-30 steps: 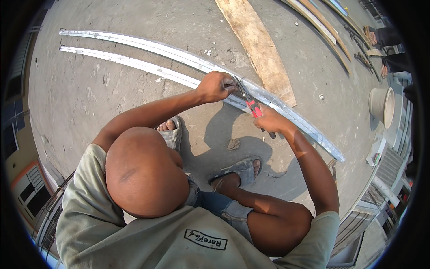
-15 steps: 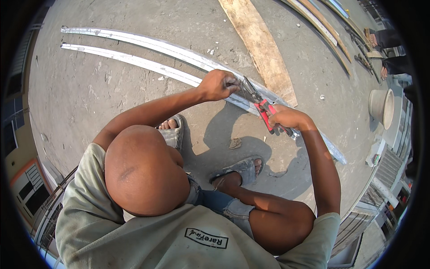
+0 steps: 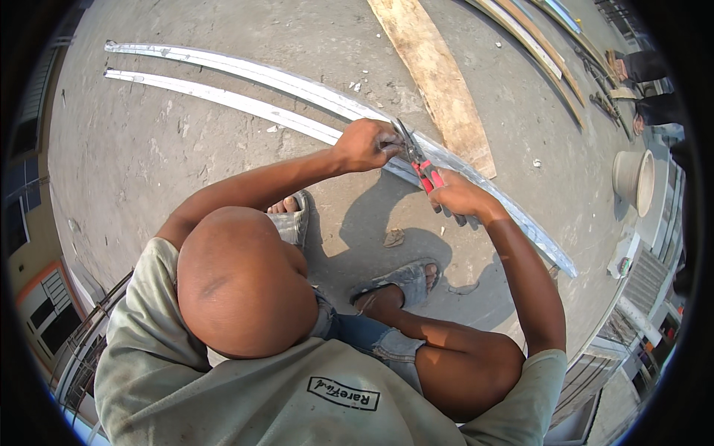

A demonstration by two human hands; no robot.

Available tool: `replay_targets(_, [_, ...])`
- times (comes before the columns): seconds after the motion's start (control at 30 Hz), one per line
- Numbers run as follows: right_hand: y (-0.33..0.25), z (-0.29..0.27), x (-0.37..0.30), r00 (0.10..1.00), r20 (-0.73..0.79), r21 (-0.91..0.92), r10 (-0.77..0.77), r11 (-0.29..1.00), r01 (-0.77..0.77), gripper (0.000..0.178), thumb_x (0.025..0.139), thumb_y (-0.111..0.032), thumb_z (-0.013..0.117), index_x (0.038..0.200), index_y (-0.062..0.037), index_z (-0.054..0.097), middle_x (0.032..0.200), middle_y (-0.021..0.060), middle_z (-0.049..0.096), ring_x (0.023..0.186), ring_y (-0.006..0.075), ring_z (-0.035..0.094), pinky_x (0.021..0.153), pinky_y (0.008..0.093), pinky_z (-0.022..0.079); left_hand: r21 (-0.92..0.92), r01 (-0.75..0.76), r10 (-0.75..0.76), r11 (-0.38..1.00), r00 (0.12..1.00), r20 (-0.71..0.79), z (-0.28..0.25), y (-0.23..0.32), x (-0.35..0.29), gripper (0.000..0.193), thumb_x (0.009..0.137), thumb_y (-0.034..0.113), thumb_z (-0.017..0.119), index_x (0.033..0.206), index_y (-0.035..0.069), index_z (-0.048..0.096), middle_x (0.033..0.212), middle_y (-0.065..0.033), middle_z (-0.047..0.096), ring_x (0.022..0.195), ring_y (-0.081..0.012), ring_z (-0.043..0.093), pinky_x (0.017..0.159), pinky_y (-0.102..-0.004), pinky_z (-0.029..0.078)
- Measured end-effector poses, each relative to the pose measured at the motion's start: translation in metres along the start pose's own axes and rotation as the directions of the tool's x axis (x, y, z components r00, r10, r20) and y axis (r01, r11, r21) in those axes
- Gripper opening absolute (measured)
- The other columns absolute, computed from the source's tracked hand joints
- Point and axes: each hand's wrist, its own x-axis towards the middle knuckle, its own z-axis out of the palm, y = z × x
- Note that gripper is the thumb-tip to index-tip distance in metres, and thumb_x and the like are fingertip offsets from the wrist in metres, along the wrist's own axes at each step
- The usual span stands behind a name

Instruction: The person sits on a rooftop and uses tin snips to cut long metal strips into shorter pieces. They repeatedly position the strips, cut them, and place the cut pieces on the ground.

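Observation:
My right hand [image 3: 455, 196] is wrapped round the red-and-black handles of metal snips [image 3: 425, 175]. The handles are squeezed close together, and the blades point up and away, right beside my left fingertips. My left hand [image 3: 367, 146] is closed in a pinch above the metal strips; whatever it pinches is too small to make out. Under and beyond both hands lie two long, thin silvery metal strips, a far one [image 3: 253, 72] and a near one [image 3: 223, 97]. They run from the far left toward the right, and my hands hide part of the near one.
A wide wooden plank [image 3: 439, 82] lies beyond the strips. More long boards [image 3: 532, 48] lie at the upper right, near another person's feet and dark trouser legs [image 3: 643, 67]. A pale bucket [image 3: 632, 182] stands at the right. My sandalled feet [image 3: 405, 281] are on the concrete floor.
The snips have moved left and up, closer to my left fingers. Their spread handles have come together in my right hand. My left hand has barely shifted.

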Motion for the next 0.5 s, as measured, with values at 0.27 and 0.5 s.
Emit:
replay_targets(0.27, [0.015,0.033,0.022,0.991,-0.11,0.069,-0.077,0.994,0.085,0.056,0.075,-0.015,0.064,0.124,0.0071,0.052,0.103,0.0181,0.063,0.098,0.0279,0.063,0.087,0.0368,0.048,-0.025,0.074,-0.075,0.997,0.997,-0.031,0.002,0.005,-0.004,0.021,0.08,0.018,0.077,0.097,0.005,0.075,0.092,-0.0182,0.073,0.085,-0.0353,0.071,0.076,-0.0416,0.056])
replay_targets(0.5, [0.028,0.071,0.041,0.99,-0.142,0.243,-0.004,0.969,0.039,0.071,0.073,-0.014,0.064,0.137,0.0063,0.044,0.112,0.0177,0.062,0.103,0.0265,0.062,0.09,0.0368,0.048,0.015,0.08,-0.08,0.997,0.996,0.043,0.007,-0.003,-0.011,0.018,0.085,0.017,0.074,0.098,0.004,0.075,0.09,-0.0155,0.073,0.082,-0.0309,0.071,0.073,-0.0392,0.055])
